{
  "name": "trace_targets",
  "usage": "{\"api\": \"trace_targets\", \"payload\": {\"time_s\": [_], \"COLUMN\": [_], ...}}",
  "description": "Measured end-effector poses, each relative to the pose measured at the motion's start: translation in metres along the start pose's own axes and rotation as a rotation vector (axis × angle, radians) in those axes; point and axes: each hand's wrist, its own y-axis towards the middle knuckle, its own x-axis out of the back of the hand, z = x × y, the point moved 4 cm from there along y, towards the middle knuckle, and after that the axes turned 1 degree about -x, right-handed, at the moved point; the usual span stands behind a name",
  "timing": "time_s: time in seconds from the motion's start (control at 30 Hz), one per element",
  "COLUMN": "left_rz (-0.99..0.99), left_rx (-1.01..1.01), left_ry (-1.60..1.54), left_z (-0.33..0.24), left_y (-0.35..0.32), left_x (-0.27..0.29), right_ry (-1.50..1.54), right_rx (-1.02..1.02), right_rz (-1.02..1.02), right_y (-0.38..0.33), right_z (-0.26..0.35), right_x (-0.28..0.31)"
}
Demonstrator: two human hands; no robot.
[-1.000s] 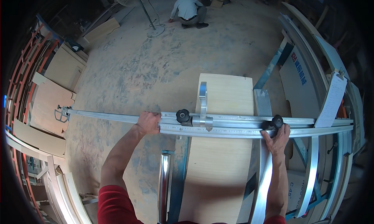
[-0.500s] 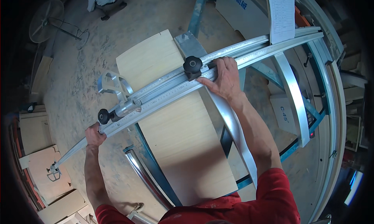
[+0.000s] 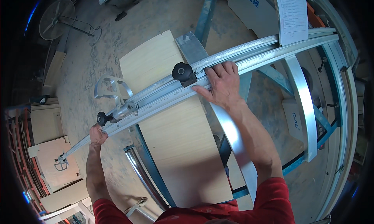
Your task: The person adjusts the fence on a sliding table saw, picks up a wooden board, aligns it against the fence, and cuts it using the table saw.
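A long silver measuring rail [image 3: 156, 105] with a printed scale lies slantwise across a pale wooden board [image 3: 179, 146]. My left hand [image 3: 97, 134] is closed round the rail near its left part, just below a small black knob [image 3: 102, 118]. Farther right, my right hand [image 3: 225, 85] grips the rail, fingers curled over it and thumb stretched along the near side. A stop block with a large black knob [image 3: 183, 72] sits on the rail just left of my right fingers. A silver flip stop [image 3: 113, 87] stands out beyond the rail's left part.
A paper sheet [image 3: 293, 17] stands over the rail's right part. Blue-green frame legs [image 3: 204, 17] and a curved silver brace [image 3: 304, 107] lie on the right. Stacked panels [image 3: 46, 122] stand at left, a round fan [image 3: 57, 19] at far left. Another person [image 3: 119, 0] is at the top.
The large black knob has slid left along the rail, opening a gap from my right fingers. Both hands stay on the rail. The whole view has shifted slightly.
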Motion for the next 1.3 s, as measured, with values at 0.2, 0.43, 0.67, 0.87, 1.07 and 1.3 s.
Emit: {"api": "trace_targets", "payload": {"time_s": [0.2,0.43,0.67,0.87,1.07,1.3], "left_rz": [-0.182,-0.889,-0.535,-0.318,-0.348,-0.302], "left_rx": [-0.044,0.739,1.020,1.254,1.374,1.390], "left_ry": [-0.054,-0.732,-2.183,-2.169,-2.056,-1.759], "left_z": [-0.015,-0.017,-0.061,-0.034,-0.006,-0.020], "left_y": [-0.019,-0.096,-0.014,-0.004,0.001,0.001], "left_x": [-0.005,-0.027,-0.050,-0.053,-0.059,-0.063], "right_ry": [0.045,0.068,0.027,0.017,-0.010,-0.020], "right_rx": [0.015,0.013,0.003,0.019,0.006,0.033], "right_rz": [0.096,0.182,0.221,0.235,0.306,0.263], "right_y": [0.004,0.010,0.013,0.012,0.018,0.015], "right_z": [-0.002,0.006,0.010,0.007,0.013,0.010], "right_x": [0.009,0.005,0.000,0.001,0.000,0.002]}}
